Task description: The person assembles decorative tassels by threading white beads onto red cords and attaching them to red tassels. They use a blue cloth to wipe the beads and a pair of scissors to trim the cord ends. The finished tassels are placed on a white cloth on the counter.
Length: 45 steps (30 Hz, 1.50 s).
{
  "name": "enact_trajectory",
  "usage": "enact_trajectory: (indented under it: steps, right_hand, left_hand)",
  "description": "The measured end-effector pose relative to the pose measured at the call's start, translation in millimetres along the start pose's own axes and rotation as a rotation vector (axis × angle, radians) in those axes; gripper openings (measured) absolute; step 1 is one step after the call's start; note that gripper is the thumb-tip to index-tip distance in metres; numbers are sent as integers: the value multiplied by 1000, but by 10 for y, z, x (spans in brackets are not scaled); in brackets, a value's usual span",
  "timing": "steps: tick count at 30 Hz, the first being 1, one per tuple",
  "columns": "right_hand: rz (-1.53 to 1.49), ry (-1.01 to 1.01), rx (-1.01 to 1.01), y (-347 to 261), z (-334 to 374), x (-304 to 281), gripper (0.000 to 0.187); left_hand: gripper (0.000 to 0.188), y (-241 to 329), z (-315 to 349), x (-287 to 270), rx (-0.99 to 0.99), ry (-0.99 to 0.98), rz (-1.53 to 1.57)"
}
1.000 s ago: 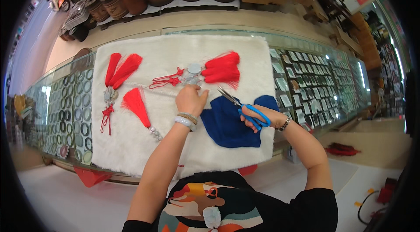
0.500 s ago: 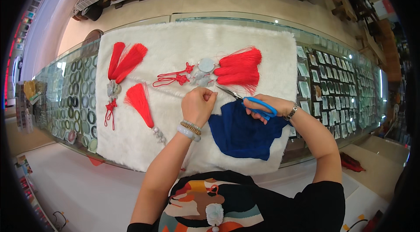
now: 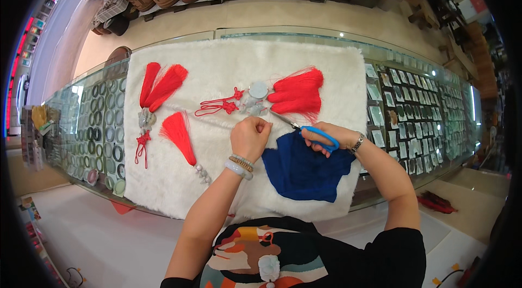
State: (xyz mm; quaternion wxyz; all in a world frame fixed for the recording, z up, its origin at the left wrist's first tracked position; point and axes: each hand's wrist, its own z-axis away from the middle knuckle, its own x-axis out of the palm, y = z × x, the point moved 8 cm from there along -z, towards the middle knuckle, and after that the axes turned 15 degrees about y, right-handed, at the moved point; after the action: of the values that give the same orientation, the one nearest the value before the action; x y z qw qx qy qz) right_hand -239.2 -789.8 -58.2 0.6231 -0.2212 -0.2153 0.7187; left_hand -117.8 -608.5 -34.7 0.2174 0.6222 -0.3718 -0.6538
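Both hands sit much as before, the view merely closer. Her left hand [image 3: 249, 137] rests curled, fingers closed, on the white fur mat [image 3: 217, 65] beside the red tassel ornament [image 3: 272, 98]; her right hand [image 3: 330, 135] grips blue-handled scissors [image 3: 311, 130] over blue cloth [image 3: 304, 171] on the glass worktop [image 3: 413, 103].

Both arms come up from the bottom of the picture and bend in toward each other. The left hand [image 3: 249, 137] is curled into a loose fist, knuckles up, with the fingers tucked under. It has two bracelets on its wrist, and the left forearm is bare and slants up from the elbow. The right hand [image 3: 326, 136] lies just beside it, to the right. Its fingers are closed in a tight grip, thumb side turned toward the left hand. A watch sits on the right wrist, and a black sleeve covers the upper arm
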Motion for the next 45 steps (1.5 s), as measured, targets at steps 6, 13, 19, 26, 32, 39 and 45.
enact_trajectory:
  steps: [6, 13, 19, 26, 32, 39, 45]
  right_hand:
    - [86, 45, -10, -6, 19, -6, 56]
    - [61, 176, -151, -96, 320, -191, 45]
    - [786, 1067, -553, 24, 940, -837, 38]
    - [616, 1359, -776, -148, 1384, -194, 29]
    - [-80, 154, -883, -556, 1042, 1993, 38]
    - [-464, -212, -342, -258, 637, 2879, 24]
    - [-202, 215, -302, 30, 459, 2432, 15]
  left_hand:
    - [20, -26, 16, -14, -15, -3, 8]
    - [14, 118, 100, -379, 30, 12, 132]
    - [4, -306, 498, -1583, -132, 77, 594]
    - [3, -862, 1448, -2323, -453, 312, 533]
    - [8, -669, 1898, -2064, -397, 295, 737]
    - [9, -892, 1985, -1919, -444, 232, 819]
    - [14, -1156, 1890, -1705, -513, 136, 539]
